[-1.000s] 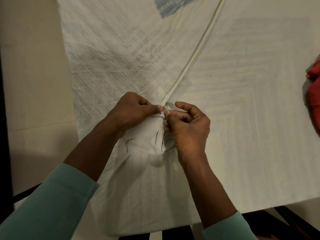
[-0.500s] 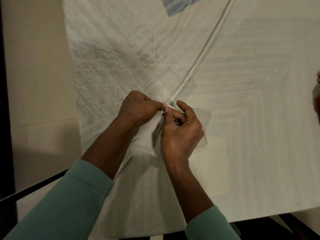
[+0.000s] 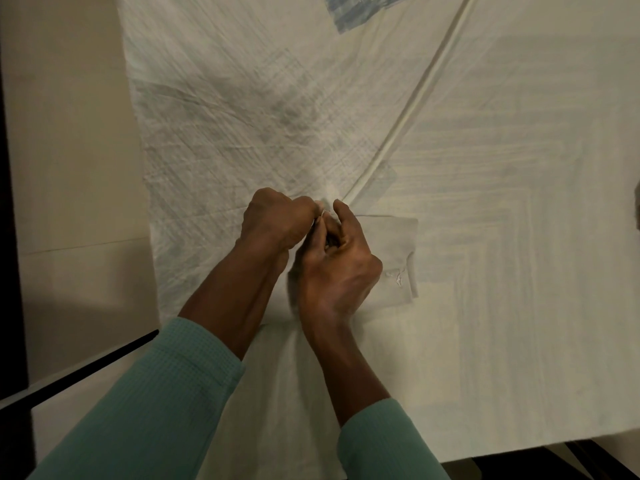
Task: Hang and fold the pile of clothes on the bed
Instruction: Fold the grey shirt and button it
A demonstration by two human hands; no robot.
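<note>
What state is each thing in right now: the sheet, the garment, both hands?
Sheet, spread flat, faintly creased.
Garment, lying on it, partly bunched, not yet folded.
Left hand, pinching the garment's edge.
Right hand, pinching the same edge.

Bedroom at home, shown by the pale bedsheet point(image 3: 519, 271) spread flat.

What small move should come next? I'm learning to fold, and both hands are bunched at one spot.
Probably finish joining the edges there: the left hand and right hand both pinch the white garment at one point, close together, so it looks not yet fastened. Any button is hidden.
</note>
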